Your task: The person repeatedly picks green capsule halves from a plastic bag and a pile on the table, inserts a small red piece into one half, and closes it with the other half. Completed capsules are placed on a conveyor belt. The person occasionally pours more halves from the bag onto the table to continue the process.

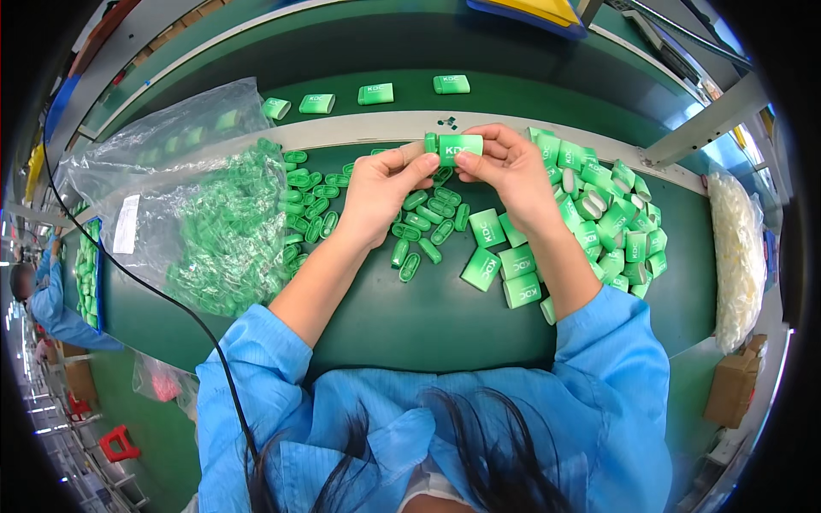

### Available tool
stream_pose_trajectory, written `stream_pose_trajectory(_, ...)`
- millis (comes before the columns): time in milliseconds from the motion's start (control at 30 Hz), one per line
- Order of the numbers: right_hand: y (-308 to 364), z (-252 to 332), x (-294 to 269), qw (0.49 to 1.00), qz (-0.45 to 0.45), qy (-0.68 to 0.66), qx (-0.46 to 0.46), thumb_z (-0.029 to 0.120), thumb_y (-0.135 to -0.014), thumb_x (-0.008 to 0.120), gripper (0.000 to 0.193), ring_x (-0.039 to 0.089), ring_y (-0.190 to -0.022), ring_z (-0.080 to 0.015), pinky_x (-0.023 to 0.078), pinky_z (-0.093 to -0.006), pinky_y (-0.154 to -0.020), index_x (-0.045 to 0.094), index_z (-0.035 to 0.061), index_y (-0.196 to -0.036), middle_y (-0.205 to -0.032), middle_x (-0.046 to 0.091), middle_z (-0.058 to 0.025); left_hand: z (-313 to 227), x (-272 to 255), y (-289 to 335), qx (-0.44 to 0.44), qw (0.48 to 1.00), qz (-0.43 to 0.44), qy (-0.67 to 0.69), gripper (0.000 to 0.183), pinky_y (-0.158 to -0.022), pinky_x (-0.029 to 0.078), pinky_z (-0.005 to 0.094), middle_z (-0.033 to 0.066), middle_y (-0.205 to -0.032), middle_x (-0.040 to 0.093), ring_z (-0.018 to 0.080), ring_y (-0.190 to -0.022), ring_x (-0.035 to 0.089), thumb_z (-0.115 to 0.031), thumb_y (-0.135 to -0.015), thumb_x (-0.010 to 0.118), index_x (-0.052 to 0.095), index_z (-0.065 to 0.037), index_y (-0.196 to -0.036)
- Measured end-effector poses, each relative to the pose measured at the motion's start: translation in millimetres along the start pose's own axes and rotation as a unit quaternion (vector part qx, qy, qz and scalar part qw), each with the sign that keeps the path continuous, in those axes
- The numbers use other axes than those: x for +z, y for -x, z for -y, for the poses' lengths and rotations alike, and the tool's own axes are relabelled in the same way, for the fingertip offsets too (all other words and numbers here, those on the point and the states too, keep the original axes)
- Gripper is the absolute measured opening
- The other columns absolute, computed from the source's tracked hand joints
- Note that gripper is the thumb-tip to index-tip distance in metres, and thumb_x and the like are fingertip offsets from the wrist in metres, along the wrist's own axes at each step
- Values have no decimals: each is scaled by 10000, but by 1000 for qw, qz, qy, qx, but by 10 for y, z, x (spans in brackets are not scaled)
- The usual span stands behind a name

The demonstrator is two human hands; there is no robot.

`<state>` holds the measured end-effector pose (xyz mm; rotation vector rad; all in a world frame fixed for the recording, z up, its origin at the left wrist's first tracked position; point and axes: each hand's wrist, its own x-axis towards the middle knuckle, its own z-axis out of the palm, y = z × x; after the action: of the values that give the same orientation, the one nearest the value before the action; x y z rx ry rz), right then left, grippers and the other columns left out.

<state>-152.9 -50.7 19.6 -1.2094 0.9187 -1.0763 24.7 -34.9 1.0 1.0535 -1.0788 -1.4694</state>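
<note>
Above the middle of the table, my right hand (519,178) pinches a flat green-and-white casing (462,147) between thumb and fingers. My left hand (378,190) grips a small green oval cap (431,144) at the casing's left end. The two parts meet there, but how far the cap sits in is unclear. Below my hands lie loose green oval caps (429,214). A heap of similar casings (616,222) spreads beside my right forearm, and several more casings (516,262) lie closer to me.
A clear plastic bag (218,222) full of green caps spills open at the left. Beyond a pale rail (376,128), casings (375,93) stand in a row on a green belt (505,101). At the right edge is a bag of whitish parts (737,261). A black cable (154,295) crosses the left side.
</note>
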Motion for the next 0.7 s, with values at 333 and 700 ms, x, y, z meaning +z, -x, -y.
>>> stream_pose_trajectory(333,22,-20,-17,1000,11,12,-19,0,-791,673,277,630,-853,-137,531,-259,-751,557,-22,-1041,-938,650,-114,-151,-68,51,70,959,7,-275,224,-587,463,249,73,-698,660,75,-617,577,-162,-803,677,682,12,-943)
stream_pose_trajectory(700,7,-5,31,997,-6,57,-45,-9,-769,692,283,632,-878,-136,520,-250,-793,576,-33,-1025,-952,658,-115,-148,84,155,172,932,-40,-315,316,-755,512,283,150,-940,657,168,-851,654,-63,-848,603,574,13,-1153)
